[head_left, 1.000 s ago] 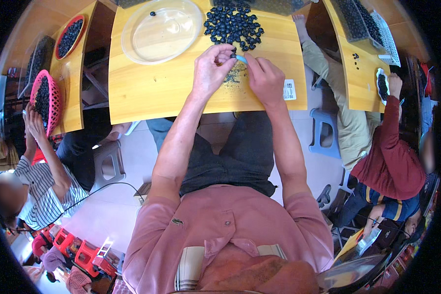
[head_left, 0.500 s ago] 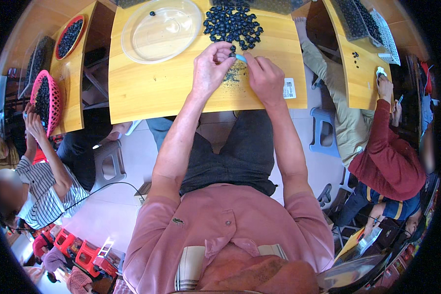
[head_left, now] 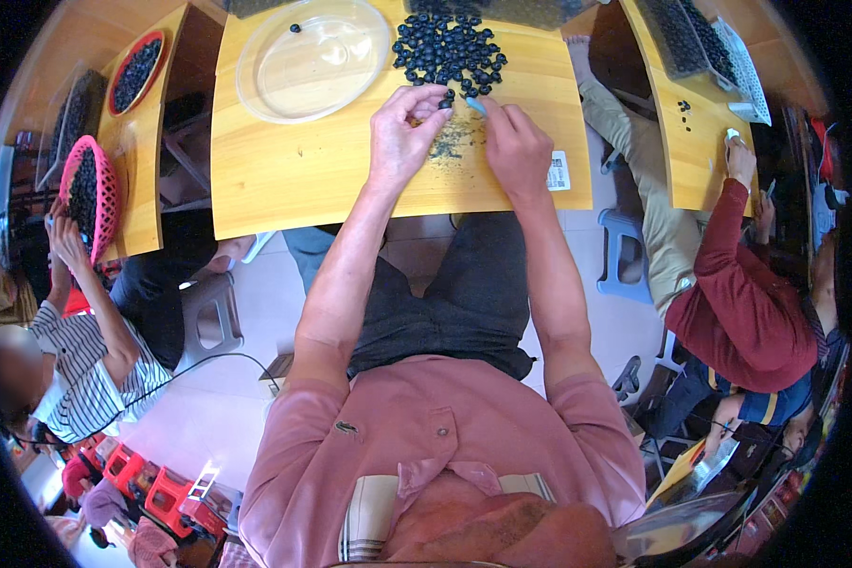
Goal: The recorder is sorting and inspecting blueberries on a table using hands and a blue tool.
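Observation:
My left hand (head_left: 399, 137) is over the table, thumb and fingers pinched on a small dark round bead (head_left: 445, 104). Facing it, my right hand (head_left: 518, 147) is closed round a slim light-blue tool (head_left: 476, 106) whose tip points toward the bead; a small gap separates them. What the tool's tip looks like is too small to tell. Just beyond my hands lies a heap of dark round beads (head_left: 448, 47), looking berry-like. Beneath and between my hands, dark crumbs (head_left: 447, 147) are scattered on the wood.
A shallow clear round tray (head_left: 298, 106) with one bead stands left on the yellow wooden table (head_left: 293, 189). A white label (head_left: 559, 170) lies at right. Co-workers sit at tables on both sides, one beside a pink basket (head_left: 112, 199). A blue stool (head_left: 625, 256) stands right.
My right hand has drawn slightly right with the blue tool, away from the bead. My left hand has shifted slightly left, still pinching the bead. The co-worker at right has moved an arm.

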`<state>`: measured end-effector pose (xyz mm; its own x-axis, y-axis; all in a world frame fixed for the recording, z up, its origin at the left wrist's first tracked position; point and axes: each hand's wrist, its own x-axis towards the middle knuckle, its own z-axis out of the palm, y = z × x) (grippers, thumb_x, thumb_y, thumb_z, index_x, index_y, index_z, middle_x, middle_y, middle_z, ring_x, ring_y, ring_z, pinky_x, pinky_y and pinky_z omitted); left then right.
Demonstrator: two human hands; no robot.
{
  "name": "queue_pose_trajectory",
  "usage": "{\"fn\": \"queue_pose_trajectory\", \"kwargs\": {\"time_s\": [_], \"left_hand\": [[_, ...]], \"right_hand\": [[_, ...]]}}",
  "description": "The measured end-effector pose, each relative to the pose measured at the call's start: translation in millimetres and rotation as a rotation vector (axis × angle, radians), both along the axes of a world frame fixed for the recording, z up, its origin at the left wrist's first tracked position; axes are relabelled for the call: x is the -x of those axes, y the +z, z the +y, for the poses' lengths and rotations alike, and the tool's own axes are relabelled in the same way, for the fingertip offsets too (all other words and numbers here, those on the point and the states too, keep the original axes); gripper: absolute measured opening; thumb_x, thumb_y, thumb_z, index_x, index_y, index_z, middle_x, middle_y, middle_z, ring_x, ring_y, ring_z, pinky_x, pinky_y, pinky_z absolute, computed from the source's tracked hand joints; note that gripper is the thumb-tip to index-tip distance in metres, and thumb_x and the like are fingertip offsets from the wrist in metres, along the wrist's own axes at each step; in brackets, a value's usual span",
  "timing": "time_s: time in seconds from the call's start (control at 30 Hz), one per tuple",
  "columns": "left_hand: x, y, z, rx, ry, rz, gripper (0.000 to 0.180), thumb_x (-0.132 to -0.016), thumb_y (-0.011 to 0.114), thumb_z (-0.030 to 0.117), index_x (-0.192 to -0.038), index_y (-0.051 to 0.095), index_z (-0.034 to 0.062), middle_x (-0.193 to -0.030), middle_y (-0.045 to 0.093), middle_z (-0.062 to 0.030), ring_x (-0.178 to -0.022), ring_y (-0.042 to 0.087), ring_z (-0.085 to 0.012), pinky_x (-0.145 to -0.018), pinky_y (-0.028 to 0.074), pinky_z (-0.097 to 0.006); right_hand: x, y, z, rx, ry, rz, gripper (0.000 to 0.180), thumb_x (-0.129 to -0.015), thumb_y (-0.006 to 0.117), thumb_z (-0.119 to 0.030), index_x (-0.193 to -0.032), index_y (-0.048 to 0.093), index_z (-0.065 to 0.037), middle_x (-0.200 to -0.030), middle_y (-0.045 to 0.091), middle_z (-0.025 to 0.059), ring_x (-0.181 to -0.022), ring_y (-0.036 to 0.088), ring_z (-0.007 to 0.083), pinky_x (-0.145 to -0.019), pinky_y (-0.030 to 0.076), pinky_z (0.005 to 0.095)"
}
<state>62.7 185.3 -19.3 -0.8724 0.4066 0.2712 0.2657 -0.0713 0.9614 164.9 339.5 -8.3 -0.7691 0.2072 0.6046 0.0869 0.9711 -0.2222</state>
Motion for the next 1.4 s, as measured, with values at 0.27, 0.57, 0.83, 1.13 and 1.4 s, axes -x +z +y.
{"fn": "queue_pose_trajectory", "kwargs": {"time_s": [0.27, 0.57, 0.83, 1.13, 1.4], "left_hand": [[0, 8, -2, 0.090, 0.054, 0.162, 0.024, -0.086, 0.079, -0.001, -0.109, 0.079, 0.0036, -0.097, 0.067, -0.0068, -0.076, 0.063, -0.0119, -0.071, 0.054, -0.026], [-1, 9, -4, 0.046, 0.072, 0.240, 0.018, -0.085, 0.078, -0.003, -0.102, 0.076, 0.0030, -0.100, 0.068, -0.0091, -0.078, 0.064, -0.0148, -0.070, 0.054, -0.027], [44, 38, -33, 0.194, 0.493, 0.526, 0.020, -0.086, 0.073, -0.004, -0.105, 0.073, 0.0007, -0.102, 0.067, -0.0134, -0.092, 0.066, -0.0268, -0.084, 0.055, -0.037], [27, 37, -8, 0.568, 0.123, 0.606, 0.020, -0.085, 0.078, 0.009, -0.103, 0.076, -0.0001, -0.095, 0.067, -0.0167, -0.094, 0.066, -0.0351, -0.083, 0.055, -0.044], [26, 25, -3, 0.678, 0.088, 0.635, 0.023, -0.089, 0.078, 0.018, -0.104, 0.076, 0.0001, -0.091, 0.067, -0.0177, -0.087, 0.068, -0.0364, -0.079, 0.056, -0.046]], "right_hand": [[3, 0, -2, 0.030, 0.020, 0.024, 0.029, -0.087, 0.072, -0.005, -0.115, 0.075, -0.013, -0.081, 0.064, 0.0058, -0.071, 0.067, 0.0273, -0.062, 0.053, 0.0394], [0, 5, -2, 0.057, 0.014, 0.031, 0.030, -0.087, 0.071, -0.004, -0.115, 0.075, -0.013, -0.083, 0.065, 0.0056, -0.074, 0.068, 0.0272, -0.064, 0.054, 0.0394], [-4, -4, 1, 0.091, 0.028, 0.051, 0.029, -0.088, 0.072, -0.005, -0.117, 0.074, -0.011, -0.085, 0.066, 0.0065, -0.074, 0.068, 0.0275, -0.064, 0.054, 0.0402], [1, -3, 4, 0.104, 0.009, 0.163, 0.025, -0.087, 0.071, -0.006, -0.112, 0.073, -0.013, -0.081, 0.063, 0.0053, -0.070, 0.067, 0.0270, -0.061, 0.054, 0.0416], [-2, -4, 5, 0.122, 0.006, 0.122, 0.027, -0.087, 0.072, -0.008, -0.114, 0.072, -0.012, -0.082, 0.063, 0.0061, -0.072, 0.068, 0.0285, -0.062, 0.054, 0.0428]]}}
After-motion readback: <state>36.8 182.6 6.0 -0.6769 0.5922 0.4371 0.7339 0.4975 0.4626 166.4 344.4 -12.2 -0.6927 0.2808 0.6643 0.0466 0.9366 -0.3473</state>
